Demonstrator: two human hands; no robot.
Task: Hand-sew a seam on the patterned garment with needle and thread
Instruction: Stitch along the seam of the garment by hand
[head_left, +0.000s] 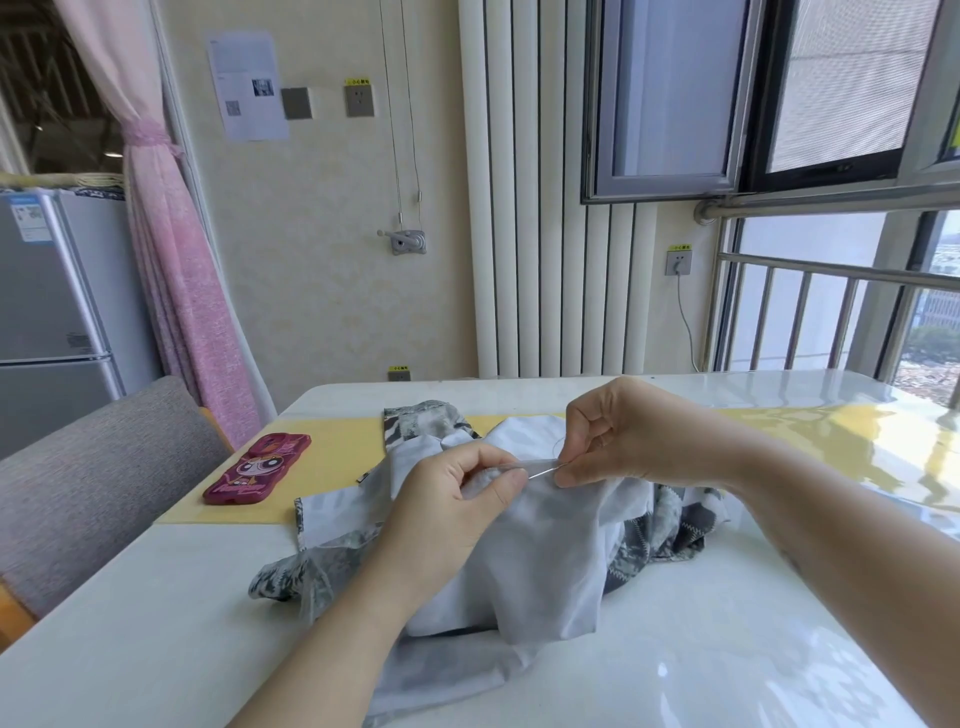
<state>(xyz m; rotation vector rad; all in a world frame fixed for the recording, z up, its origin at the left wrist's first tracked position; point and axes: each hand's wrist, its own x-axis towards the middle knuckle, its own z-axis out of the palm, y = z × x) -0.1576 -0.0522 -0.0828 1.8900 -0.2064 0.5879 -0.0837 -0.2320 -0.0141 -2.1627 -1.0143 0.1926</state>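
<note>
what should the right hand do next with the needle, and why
Probably draw the needle further out, away from the left hand, until the stitch pulls snug. The right hand pinches one end, bare shaft shows between the hands, and the left hand pinches the garment fold where the needle meets it, so the stitch looks half made.

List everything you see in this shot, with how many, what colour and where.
garment: one, grey-white patterned, bunched mid-table
needle: one, silver, between both hands' fingertips
phone case: one, pink-red cartoon, on runner, left
runner: one, yellow, across table
table: one, glossy white, foreground
chair: one, grey, left
fridge: one, silver, far left
curtain: one, pink, tied, left
radiator: one, white, back wall
notice: one, white paper, wall
left hand: one, pinches garment
right hand: one, pinches needle
</note>
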